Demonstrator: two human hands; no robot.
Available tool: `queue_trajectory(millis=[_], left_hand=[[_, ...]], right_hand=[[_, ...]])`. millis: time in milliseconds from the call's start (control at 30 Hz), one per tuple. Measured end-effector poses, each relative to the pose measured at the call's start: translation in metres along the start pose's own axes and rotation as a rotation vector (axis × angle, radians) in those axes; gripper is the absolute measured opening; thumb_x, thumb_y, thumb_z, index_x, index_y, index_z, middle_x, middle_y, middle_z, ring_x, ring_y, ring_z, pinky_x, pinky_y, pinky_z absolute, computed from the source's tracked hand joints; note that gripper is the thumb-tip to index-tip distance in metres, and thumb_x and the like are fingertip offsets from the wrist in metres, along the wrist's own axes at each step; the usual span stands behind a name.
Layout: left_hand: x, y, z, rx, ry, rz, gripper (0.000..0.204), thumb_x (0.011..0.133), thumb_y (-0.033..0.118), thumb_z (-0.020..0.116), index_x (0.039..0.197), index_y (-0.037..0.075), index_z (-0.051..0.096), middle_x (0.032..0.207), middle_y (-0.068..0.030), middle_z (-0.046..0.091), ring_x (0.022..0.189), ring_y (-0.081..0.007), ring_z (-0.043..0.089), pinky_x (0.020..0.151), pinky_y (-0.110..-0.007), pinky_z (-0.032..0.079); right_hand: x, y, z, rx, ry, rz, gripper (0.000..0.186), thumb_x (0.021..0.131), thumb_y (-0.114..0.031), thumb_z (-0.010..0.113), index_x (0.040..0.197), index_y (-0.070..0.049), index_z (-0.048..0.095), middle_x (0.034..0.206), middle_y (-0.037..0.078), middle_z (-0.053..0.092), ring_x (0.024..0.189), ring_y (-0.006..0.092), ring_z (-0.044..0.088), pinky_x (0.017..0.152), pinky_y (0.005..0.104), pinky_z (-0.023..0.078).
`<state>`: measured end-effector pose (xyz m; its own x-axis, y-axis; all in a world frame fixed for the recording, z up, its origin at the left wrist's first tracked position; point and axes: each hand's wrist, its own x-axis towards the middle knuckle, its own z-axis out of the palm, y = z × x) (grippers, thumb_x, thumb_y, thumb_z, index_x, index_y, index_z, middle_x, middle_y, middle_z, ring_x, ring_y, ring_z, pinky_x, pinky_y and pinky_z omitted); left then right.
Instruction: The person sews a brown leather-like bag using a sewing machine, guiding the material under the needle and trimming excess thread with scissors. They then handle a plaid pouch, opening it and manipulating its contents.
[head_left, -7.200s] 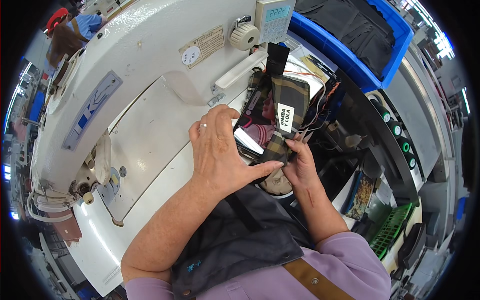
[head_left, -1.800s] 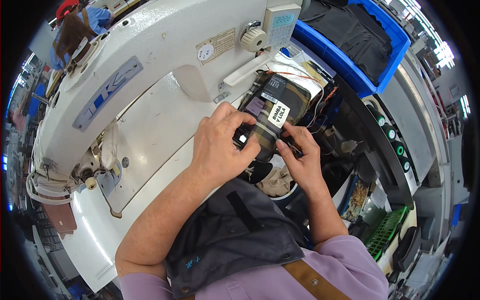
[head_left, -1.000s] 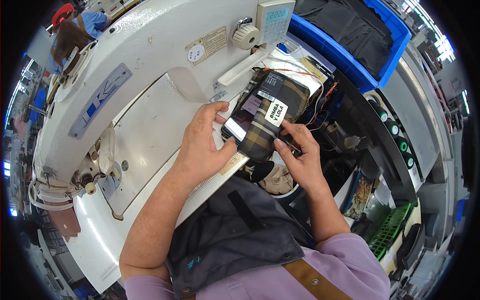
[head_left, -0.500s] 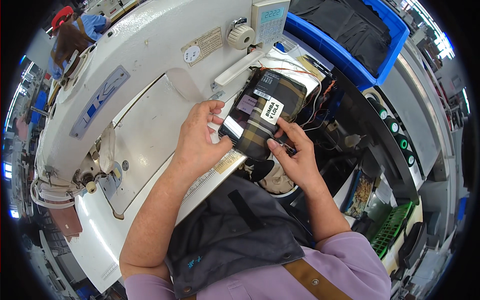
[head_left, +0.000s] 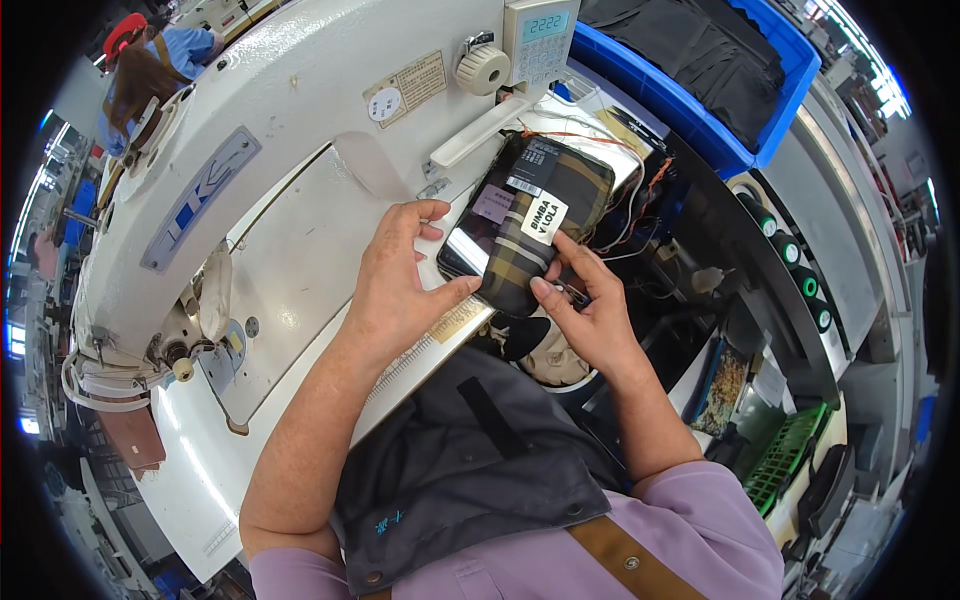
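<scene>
A plaid fabric pouch (head_left: 512, 268) in black, olive and white lies at the right end of the sewing table, with a white label (head_left: 545, 218) and a dark printed tag on top. Under its left side shows a dark, glossy, phone-like slab (head_left: 464, 252). My right hand (head_left: 598, 318) grips the pouch's near right edge between thumb and fingers, beside a small dark piece that looks like a zip pull. My left hand (head_left: 392, 275) is open at the slab's left, fingers curved and apart. Its thumb tip reaches the pouch's near left corner, and I cannot tell whether they touch.
A white sewing machine (head_left: 300, 90) spans the left and top, with a control panel (head_left: 540, 50). Beyond the pouch are loose wires (head_left: 640, 190) and a blue crate (head_left: 700, 130) of black fabric. Green thread spools (head_left: 785, 250) stand right; another person (head_left: 140, 85) sits far left.
My left thumb has shifted slightly right, toward the pouch's near corner. The pouch's near end has tipped a little, while my right hand keeps its grip.
</scene>
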<state>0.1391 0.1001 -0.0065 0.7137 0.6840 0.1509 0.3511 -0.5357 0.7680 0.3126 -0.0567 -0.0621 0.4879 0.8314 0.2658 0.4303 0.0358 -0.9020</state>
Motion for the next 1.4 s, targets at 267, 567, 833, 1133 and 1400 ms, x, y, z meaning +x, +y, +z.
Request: queue_trajectory(millis=[267, 567, 833, 1133, 1400], left_hand=[[0.002, 0.005, 0.003, 0.064, 0.034, 0.05, 0.078, 0.059, 0.013, 0.094, 0.126, 0.006, 0.054, 0.126, -0.0112, 0.056, 0.109, -0.0254, 0.062, 0.091, -0.04, 0.052], [0.004, 0.008, 0.012, 0.132, 0.092, 0.22, 0.084, 0.054, 0.014, 0.096, 0.125, 0.006, 0.052, 0.133, -0.0131, 0.052, 0.116, -0.031, 0.06, 0.099, -0.042, 0.051], [0.004, 0.016, 0.013, 0.209, 0.124, 0.234, 0.086, 0.05, 0.017, 0.097, 0.123, 0.004, 0.053, 0.137, -0.0121, 0.05, 0.124, -0.0341, 0.056, 0.103, -0.044, 0.05], [0.007, 0.017, 0.015, 0.359, 0.163, 0.491, 0.081, 0.048, 0.023, 0.097, 0.117, 0.007, 0.057, 0.138, -0.0104, 0.052, 0.119, -0.031, 0.057, 0.101, -0.044, 0.045], [0.004, 0.013, 0.015, 0.397, 0.177, 0.42, 0.069, 0.055, 0.03, 0.096, 0.108, 0.008, 0.057, 0.133, -0.0079, 0.053, 0.119, -0.0243, 0.057, 0.109, -0.054, 0.033]], right_hand=[[0.003, -0.002, 0.003, -0.014, -0.007, -0.015, 0.055, 0.091, -0.019, 0.077, 0.135, 0.006, 0.057, 0.094, 0.006, 0.057, 0.079, 0.011, 0.055, 0.061, 0.0234, 0.049], [0.003, -0.001, 0.005, -0.019, -0.014, -0.03, 0.055, 0.09, -0.017, 0.078, 0.135, 0.005, 0.057, 0.094, 0.006, 0.056, 0.08, 0.0101, 0.054, 0.062, 0.0222, 0.048], [-0.004, 0.01, 0.014, 0.193, 0.031, 0.104, 0.056, 0.089, -0.009, 0.076, 0.138, 0.001, 0.05, 0.098, 0.005, 0.055, 0.084, 0.0068, 0.055, 0.065, 0.0206, 0.047], [-0.006, 0.017, 0.017, 0.546, 0.079, 0.227, 0.029, 0.093, -0.003, 0.068, 0.117, -0.004, 0.052, 0.1, 0.003, 0.059, 0.069, 0.0034, 0.053, 0.054, 0.0197, 0.042], [-0.003, 0.005, 0.005, 0.192, 0.044, 0.103, 0.01, 0.09, -0.007, 0.071, 0.091, -0.001, 0.063, 0.073, 0.002, 0.061, 0.059, 0.0039, 0.052, 0.052, 0.0215, 0.042]])
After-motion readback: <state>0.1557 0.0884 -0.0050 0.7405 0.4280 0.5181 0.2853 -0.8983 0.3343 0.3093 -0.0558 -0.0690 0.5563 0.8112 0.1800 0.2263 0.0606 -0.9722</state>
